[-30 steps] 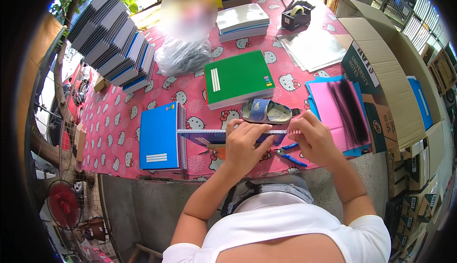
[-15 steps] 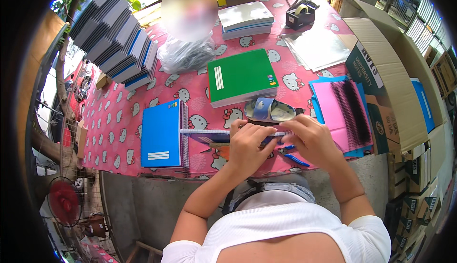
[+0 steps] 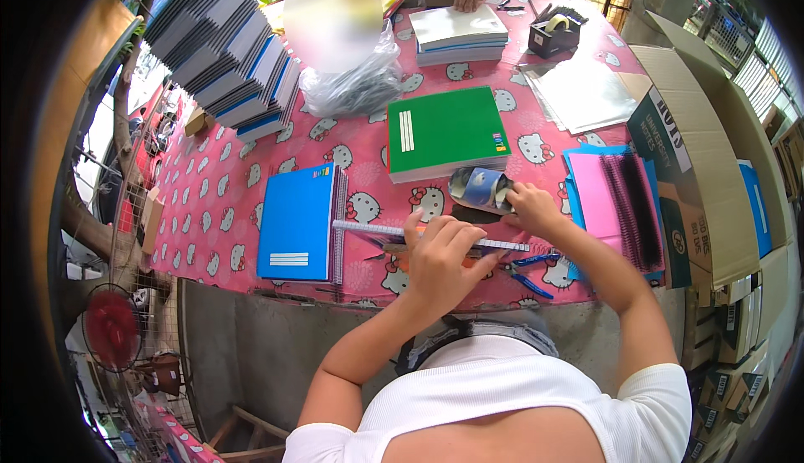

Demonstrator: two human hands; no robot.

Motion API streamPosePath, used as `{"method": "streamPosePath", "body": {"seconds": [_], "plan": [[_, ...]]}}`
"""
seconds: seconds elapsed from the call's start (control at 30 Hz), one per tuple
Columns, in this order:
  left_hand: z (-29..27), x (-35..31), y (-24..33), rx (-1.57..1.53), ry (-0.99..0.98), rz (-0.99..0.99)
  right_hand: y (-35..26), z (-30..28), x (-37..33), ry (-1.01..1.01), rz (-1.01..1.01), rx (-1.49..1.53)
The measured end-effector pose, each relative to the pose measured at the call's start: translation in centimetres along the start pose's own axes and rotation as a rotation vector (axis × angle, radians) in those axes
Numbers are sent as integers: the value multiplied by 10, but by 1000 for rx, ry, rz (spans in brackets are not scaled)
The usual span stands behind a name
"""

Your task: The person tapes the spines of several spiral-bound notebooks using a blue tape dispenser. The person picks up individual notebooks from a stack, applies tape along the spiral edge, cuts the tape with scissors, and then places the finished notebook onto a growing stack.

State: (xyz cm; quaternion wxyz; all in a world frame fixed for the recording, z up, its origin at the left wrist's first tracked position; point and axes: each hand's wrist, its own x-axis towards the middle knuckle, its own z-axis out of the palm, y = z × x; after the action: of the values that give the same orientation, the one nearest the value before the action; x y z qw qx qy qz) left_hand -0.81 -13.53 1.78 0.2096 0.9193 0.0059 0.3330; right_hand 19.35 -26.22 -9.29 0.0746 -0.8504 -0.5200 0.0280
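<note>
Pink cartoon-print tablecloth (image 3: 209, 212) here, with the green notebook (image 3: 440, 128) around mid-table. On its near side, the left hand (image 3: 440, 254) has fingers bent round a spiral notebook (image 3: 377, 228) propped on edge. Right hand (image 3: 532, 208) is mostly closed on a blue patterned sandal (image 3: 480, 188) just in front of the green one. Cardboard box (image 3: 729, 187) right of it, red fan (image 3: 113, 326) far left.

The left hand (image 3: 441, 257) partly hides its notebook (image 3: 371, 229).

Right hand (image 3: 536, 210) now off the notebook (image 3: 375, 229) and on the sandal (image 3: 481, 187).
</note>
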Motion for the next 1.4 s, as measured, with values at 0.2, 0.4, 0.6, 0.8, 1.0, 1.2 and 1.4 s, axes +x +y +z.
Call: {"method": "streamPosePath", "body": {"seconds": [0.2, 0.4, 0.6, 0.8, 1.0, 1.2, 1.4], "plan": [[1, 0, -8, -64, -5, -18, -6, -67, -34, 331, 89, 1321], [5, 3, -9, -101, 6, -16, 3, -84, -46, 218, 112, 818], [-5, 9, -3, -215, -50, -210, -3, -97, -27, 93, 106, 573], [-15, 3, -17, 90, -94, -96, -7, -88, -11, 61, 81, 326], [-34, -1, -30, 199, -77, -295, -35, -100, -1, -9, -26, 854], [-40, -5, -42, 162, 4, -367, -37, -103, 6, -63, 5, 919], [-35, -5, -46, 135, -24, -325, -25, -84, 10, -146, -76, 902]]}}
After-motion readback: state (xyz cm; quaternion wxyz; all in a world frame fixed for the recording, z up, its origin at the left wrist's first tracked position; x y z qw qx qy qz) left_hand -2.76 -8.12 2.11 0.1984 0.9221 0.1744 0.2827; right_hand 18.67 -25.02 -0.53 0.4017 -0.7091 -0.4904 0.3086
